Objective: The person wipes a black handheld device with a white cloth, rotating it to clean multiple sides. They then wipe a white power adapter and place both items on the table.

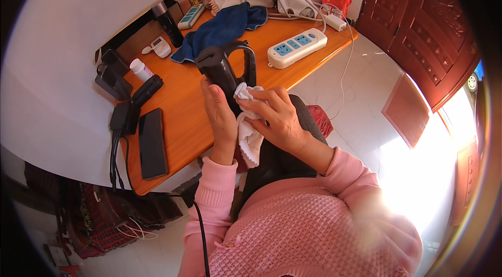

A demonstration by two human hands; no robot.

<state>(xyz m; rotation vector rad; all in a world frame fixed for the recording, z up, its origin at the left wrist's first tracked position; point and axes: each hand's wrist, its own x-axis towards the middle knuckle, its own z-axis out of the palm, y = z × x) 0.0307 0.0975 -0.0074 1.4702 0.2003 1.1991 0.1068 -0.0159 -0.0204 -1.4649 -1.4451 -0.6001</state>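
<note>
A black plastic handheld appliance (221, 69) with a loop handle is tilted in front of me, over the near edge of the wooden table. My left hand (219, 114) supports its left side, thumb up; the fingers are partly hidden behind the body. In my right hand (278, 116) is a crumpled white cloth (251, 136), pressed to the lower right side of the appliance below the handle. One end of the cloth hangs down with a scalloped edge. What lies under the cloth cannot be seen.
On the wooden table (184, 100) are a smartphone (153, 143), black adapters (121, 116), a white bottle (141, 70), a blue cloth (223, 26), a black flask (168, 26) and a power strip (298, 47). A white cable (349, 65) hangs off the right edge.
</note>
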